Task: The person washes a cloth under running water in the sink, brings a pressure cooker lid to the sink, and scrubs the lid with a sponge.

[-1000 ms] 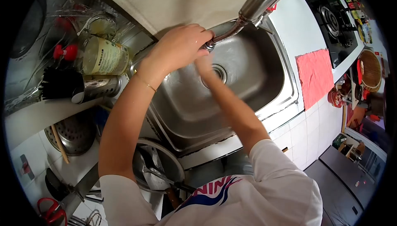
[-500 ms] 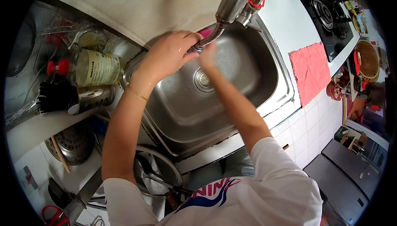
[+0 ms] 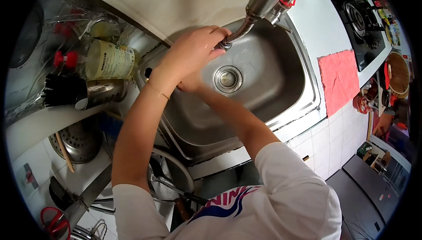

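Observation:
My left hand (image 3: 193, 49) is closed around the end of the flexible faucet hose (image 3: 241, 32), over the upper left part of the steel sink (image 3: 277, 70). Water drops glisten on the back of that hand. Under the left wrist, my right hand (image 3: 192, 81) is low over the left side of the basin. Its fingers are mostly hidden, so I cannot make out whether they hold anything. The round drain (image 3: 228, 79) shows in the basin floor, to the right of both hands.
Left of the sink stand a soap bottle (image 3: 110, 60) with a red pump and a metal holder (image 3: 105, 91) with a black brush (image 3: 63, 91). A pink cloth (image 3: 338, 81) hangs over the right counter edge near the gas stove (image 3: 356, 20). A pot (image 3: 180, 169) is below, at left.
My right hand has moved from beside the faucet end to the left, under my left wrist. A bit of pink near the faucet is no longer visible. The left hand stays on the hose.

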The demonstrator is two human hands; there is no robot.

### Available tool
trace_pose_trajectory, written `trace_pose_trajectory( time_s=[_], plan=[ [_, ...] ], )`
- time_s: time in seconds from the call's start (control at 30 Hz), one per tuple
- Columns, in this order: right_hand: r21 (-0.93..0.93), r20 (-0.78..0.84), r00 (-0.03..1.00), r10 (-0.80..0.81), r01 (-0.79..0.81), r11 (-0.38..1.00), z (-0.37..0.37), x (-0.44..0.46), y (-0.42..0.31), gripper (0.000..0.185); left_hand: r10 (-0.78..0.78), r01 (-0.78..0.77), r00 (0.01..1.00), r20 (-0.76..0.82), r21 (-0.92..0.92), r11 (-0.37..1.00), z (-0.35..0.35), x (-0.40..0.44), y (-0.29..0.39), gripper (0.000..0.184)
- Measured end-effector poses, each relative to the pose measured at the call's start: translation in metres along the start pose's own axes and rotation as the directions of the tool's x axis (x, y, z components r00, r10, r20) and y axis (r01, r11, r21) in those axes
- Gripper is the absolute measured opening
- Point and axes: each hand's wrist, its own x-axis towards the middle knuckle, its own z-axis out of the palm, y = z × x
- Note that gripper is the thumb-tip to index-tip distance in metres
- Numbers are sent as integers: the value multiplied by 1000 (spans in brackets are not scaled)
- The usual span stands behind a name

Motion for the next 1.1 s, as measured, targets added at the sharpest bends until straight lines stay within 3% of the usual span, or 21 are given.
trace_pose_trajectory(
  time_s=[0.03,0.1,0.17,0.2,0.23,0.27,0.3,0.4,0.47,0.5,0.53,0.6,0.67,0.73,0.8,0.87,0.9,0.93,1.0,1.07,1.1],
  plan=[
    [131,185,969,165,-190,973,0,1,-2,46,-1,1,1000,-5,5,1000,1,0,-2,33],
    [-162,496,803,331,-289,944,-31,0,-3,45,28,-26,999,-35,30,999,3,-3,-3,34],
    [-433,360,837,411,-240,869,-69,1,39,43,17,-18,1000,-25,-6,1000,1,-1,-1,34],
    [-665,261,846,464,-190,722,-101,2,51,43,6,-6,1000,-9,-38,999,1,-1,0,34],
    [-588,193,835,515,-322,742,-112,-2,90,43,-1,0,1000,-14,-43,999,2,-1,-1,34],
    [-585,65,926,371,-266,766,-122,-16,127,47,23,-25,999,-36,-41,999,3,-2,-1,34],
    [-543,110,888,447,-323,775,-154,-4,110,49,50,-52,997,-57,-35,998,5,-2,-3,34],
    [-585,-174,821,544,-531,613,-156,3,115,38,15,-17,999,-52,-42,999,6,-6,-3,34],
    [-307,-41,848,528,-514,801,-108,4,135,30,30,-32,998,-50,-42,999,7,-4,-5,34],
    [-221,-19,863,505,-497,839,-91,7,101,20,40,-42,998,-52,-41,998,7,-4,-6,34],
    [-503,83,922,377,-288,815,-71,3,82,15,31,-34,998,-54,-47,998,9,-5,-4,34],
    [-161,50,982,184,-174,972,-37,0,56,17,-1,-1,998,-68,-40,999,8,-8,-3,34],
    [83,43,992,121,-125,989,-1,-2,42,20,-34,33,998,-45,-33,999,8,-9,-3,35],
    [167,-93,995,45,-29,986,9,-5,3,27,-53,52,998,-25,-33,998,6,-5,0,36],
    [86,23,1000,-3,1,996,35,-26,-5,33,-106,109,988,113,-14,994,1,-1,6,36],
    [11,134,990,-47,46,999,36,-44,-13,39,-104,105,986,128,-1,995,1,-5,9,37],
    [35,455,890,-20,4,999,24,-53,-15,43,-93,92,986,138,10,996,0,-5,10,38],
    [42,725,689,0,-44,998,9,-63,-17,47,-87,86,987,138,14,996,-1,-6,12,38],
    [-3,930,366,-30,89,996,-35,-81,-35,48,-118,126,983,139,-49,991,-2,-10,16,33],
    [-45,977,212,28,78,996,-61,-103,-33,46,-126,133,986,112,-57,989,-2,-11,18,33],
    [-73,980,191,60,60,996,-79,-103,-25,46,-133,139,987,89,-69,988,-2,-12,21,33]
  ],
)
